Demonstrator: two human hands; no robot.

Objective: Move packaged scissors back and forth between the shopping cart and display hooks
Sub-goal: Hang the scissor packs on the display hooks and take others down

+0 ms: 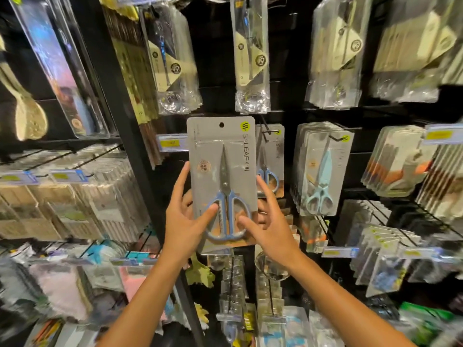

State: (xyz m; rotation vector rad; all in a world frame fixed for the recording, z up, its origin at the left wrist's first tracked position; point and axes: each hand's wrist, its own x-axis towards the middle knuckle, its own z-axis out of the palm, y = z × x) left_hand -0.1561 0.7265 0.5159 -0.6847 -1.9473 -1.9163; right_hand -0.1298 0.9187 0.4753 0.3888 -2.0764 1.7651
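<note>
Your left hand (184, 216) and right hand (269, 225) pinch the packaged scissors (221, 184) between thumbs in front and fingers behind, low on the card. That keeps the hang hole (221, 124) above your fingertips clear, probably for threading. The card reads "SALEAF". Beyond your right fingers a display hook (269, 132) carries a matching pack (271, 159). No shopping cart shows.

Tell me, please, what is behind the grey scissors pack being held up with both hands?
Behind the grey scissors pack, at its right edge, a matching pack hangs on a hook. Fingers of both hands curl behind the card. The black shelf upright shows at its left; the rest is covered.
</note>
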